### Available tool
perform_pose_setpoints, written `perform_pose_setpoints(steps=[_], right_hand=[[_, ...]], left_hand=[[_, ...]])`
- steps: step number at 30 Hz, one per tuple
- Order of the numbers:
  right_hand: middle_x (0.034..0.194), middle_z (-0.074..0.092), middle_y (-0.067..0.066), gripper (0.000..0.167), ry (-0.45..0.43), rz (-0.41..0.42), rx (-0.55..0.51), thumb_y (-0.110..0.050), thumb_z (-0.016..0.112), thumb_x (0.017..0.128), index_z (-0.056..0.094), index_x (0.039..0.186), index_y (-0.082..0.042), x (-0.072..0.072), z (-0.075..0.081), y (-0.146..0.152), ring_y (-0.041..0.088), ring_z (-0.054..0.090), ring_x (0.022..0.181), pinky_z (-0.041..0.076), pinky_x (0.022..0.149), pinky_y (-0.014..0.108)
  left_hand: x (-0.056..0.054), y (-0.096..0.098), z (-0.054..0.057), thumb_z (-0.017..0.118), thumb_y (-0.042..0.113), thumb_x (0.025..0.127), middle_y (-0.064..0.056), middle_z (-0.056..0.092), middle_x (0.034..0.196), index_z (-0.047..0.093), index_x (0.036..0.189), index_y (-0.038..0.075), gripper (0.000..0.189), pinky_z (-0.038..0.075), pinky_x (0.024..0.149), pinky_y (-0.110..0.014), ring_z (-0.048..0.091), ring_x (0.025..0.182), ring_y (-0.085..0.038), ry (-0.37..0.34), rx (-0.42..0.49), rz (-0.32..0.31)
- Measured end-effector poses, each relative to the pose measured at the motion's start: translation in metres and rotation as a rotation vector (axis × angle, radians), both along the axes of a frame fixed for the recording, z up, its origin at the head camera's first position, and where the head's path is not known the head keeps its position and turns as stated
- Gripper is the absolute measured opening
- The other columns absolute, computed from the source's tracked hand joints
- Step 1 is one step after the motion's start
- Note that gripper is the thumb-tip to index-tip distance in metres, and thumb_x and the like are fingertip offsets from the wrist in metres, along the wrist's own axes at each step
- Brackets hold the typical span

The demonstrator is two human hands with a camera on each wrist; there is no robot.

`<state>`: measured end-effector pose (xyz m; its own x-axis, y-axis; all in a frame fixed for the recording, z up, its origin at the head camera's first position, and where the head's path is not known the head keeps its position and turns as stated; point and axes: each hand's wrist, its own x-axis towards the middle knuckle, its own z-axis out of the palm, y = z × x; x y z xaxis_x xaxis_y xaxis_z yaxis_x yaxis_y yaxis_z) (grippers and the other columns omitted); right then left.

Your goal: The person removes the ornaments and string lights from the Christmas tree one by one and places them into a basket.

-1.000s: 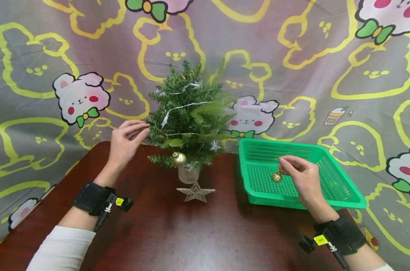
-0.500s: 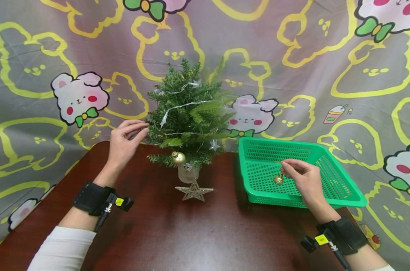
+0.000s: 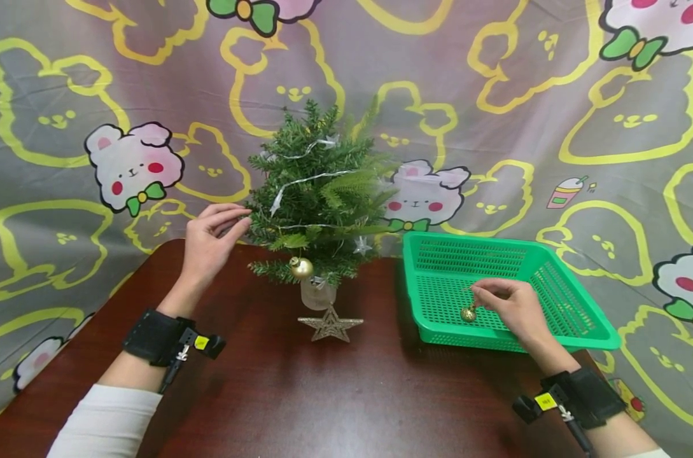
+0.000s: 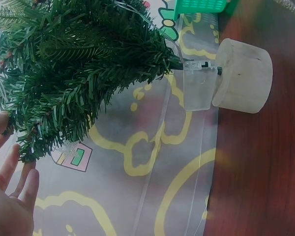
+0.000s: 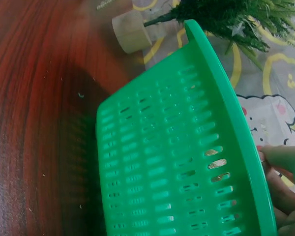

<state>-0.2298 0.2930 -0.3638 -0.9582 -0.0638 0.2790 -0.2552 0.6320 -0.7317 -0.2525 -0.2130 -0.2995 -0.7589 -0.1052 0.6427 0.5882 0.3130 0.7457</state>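
Observation:
A small artificial Christmas tree (image 3: 323, 191) stands upright at the back of the table, with a star garland and a gold bauble (image 3: 301, 268) low on its front. My left hand (image 3: 211, 238) pinches a branch tip on its left side; in the left wrist view, thumb and fingers (image 4: 10, 169) lie either side of the greenery. My right hand (image 3: 512, 308) holds a small glittery gold bauble (image 3: 468, 314) by its loop, over the green basket (image 3: 415, 299). Through the slots in the right wrist view, glittery gold shows; the basket wall hides part of the hand.
A glittery gold star (image 3: 330, 323) lies in front of the tree's pale round base (image 4: 246, 76). The dark wooden table (image 3: 323, 394) extends toward me. A patterned cloth (image 3: 168, 76) hangs right behind the tree and basket.
My right hand has lowered slightly, and the bauble hanging from it has come down toward the basket's floor. The left hand stays at the same branch.

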Motion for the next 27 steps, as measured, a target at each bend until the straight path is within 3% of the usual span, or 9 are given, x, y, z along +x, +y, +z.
perform_pose_setpoints(steps=[5,14,22,27], right_hand=[[0.090,0.076,0.012,0.026,-0.077,0.071,0.078,-0.028,0.064,0.097,0.074,0.109,-0.007,-0.003,0.003,0.005,0.012,0.072,0.079,0.059,0.073,0.028],[0.086,0.076,0.006,0.020,-0.128,0.163,0.205,-0.023,0.066,0.096,0.075,0.104,-0.007,-0.012,0.004,0.013,0.022,0.072,0.079,0.055,0.070,0.026],[0.088,0.076,0.006,0.014,-0.189,0.243,0.264,-0.016,0.067,0.094,0.075,0.099,-0.006,-0.017,0.002,0.021,0.021,0.069,0.081,0.055,0.070,0.031],[0.081,0.074,0.002,0.012,-0.191,0.251,0.339,-0.016,0.067,0.094,0.076,0.095,-0.008,-0.020,0.002,0.021,0.015,0.066,0.075,0.050,0.064,0.026]], left_hand=[[-0.001,-0.001,-0.002,0.066,0.004,0.092,-0.018,0.061,0.114,0.070,0.110,-0.011,0.024,0.051,0.088,-0.009,0.064,0.099,0.000,0.005,0.002,-0.004],[-0.001,0.000,-0.001,0.066,0.003,0.092,-0.018,0.062,0.114,0.070,0.110,-0.012,0.023,0.051,0.087,-0.009,0.063,0.099,0.000,0.010,-0.005,-0.001],[-0.001,0.000,-0.002,0.066,0.004,0.092,-0.019,0.061,0.114,0.070,0.110,-0.012,0.024,0.051,0.088,-0.010,0.065,0.100,-0.006,0.006,-0.005,0.001],[-0.002,0.000,-0.002,0.066,0.004,0.092,-0.017,0.062,0.113,0.070,0.109,-0.012,0.024,0.051,0.088,-0.010,0.065,0.097,0.001,0.008,0.004,-0.002]])
